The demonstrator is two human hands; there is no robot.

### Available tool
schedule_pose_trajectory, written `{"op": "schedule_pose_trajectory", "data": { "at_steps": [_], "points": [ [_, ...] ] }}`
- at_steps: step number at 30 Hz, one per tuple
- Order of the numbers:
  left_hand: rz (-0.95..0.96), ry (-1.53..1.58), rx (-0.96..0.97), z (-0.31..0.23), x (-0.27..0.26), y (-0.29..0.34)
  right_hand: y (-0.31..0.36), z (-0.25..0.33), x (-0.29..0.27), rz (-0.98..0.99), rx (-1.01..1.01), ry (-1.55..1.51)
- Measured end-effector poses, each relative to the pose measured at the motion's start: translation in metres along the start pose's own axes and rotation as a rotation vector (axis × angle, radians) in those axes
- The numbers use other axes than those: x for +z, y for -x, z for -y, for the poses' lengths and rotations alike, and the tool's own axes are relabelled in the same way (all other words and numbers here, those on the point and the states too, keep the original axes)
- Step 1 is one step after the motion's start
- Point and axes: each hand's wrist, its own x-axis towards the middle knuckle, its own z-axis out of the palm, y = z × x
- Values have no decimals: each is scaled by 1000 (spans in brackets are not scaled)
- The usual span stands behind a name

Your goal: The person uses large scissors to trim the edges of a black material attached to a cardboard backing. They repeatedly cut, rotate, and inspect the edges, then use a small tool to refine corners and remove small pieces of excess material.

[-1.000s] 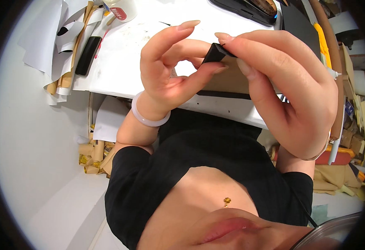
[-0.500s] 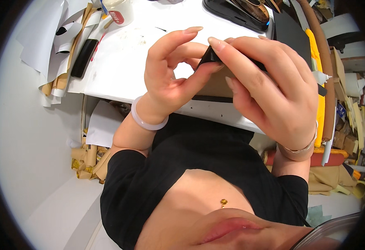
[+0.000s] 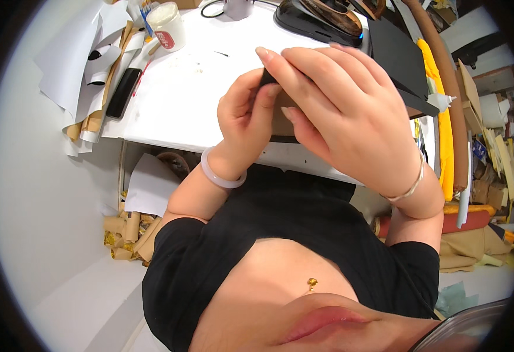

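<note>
Between my hands, over the near edge of the white table, is a brown panel with black edging (image 3: 280, 117); much of it is hidden, and whether it is part of a box I cannot tell. My left hand (image 3: 244, 111) pinches its black upper-left corner, thumb in front and fingers curled behind. My right hand (image 3: 356, 105) lies across its top, the index fingertip at that same corner and the thumb against the brown face. The right hand's other fingers reach over the far side, their tips mostly hidden.
On the white table (image 3: 174, 94) stand a white tub (image 3: 164, 28), a grey container (image 3: 237, 8) and a black device with a blue light (image 3: 312, 26). Black boards (image 3: 396, 56), a white nozzle bottle (image 3: 440, 102) and a yellow roll (image 3: 443, 135) lie right. Paper sheets (image 3: 72, 56) lean left.
My left fingers have folded down from a raised, spread pose onto the corner. The right hand has shifted left, covering more of the panel. The view has moved slightly.
</note>
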Motion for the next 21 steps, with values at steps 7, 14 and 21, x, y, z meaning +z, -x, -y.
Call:
{"op": "schedule_pose_trajectory", "data": {
  "at_steps": [7,14,21],
  "points": [
    [120,-483,402,-78,-14,-101,34,-15,-57,-574,369,-152],
    [892,-1071,561,-96,10,-119,85,-131,14,-644,871,-578],
    [979,-1076,438,-51,19,-100,66,-291,150,-319,760,-23]
  ]
}}
